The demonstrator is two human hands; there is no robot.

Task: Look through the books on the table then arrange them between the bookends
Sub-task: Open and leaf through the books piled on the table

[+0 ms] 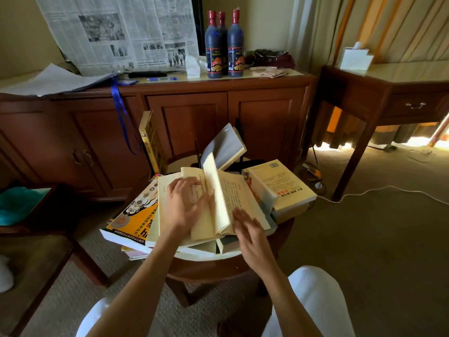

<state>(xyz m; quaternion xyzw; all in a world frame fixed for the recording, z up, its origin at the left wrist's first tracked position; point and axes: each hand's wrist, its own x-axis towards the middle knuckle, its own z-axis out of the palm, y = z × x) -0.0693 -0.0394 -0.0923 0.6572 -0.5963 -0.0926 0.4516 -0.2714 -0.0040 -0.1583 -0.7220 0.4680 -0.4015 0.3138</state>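
An open book [233, 195] with cream pages lies on a pile of books on a small round table [279, 242]. My left hand [187, 205] rests flat on its left pages, fingers spread, beside a page that stands upright mid-turn. My right hand [245, 227] touches the lower edge of the right page with relaxed fingers. An orange-covered book [132, 215] sticks out at the left of the pile. A thick cream book [279, 183] tops a stack at the right. Behind, a grey book [224, 148] leans by black bookends [198, 154], and a yellow book [151, 142] stands upright.
A wooden cabinet [194, 113] stands close behind the table, holding three dark bottles [223, 45], newspaper [121, 32] and a remote. A side table [388, 93] is at the right, with a white cable across the carpet. A chair [36, 239] is at the left.
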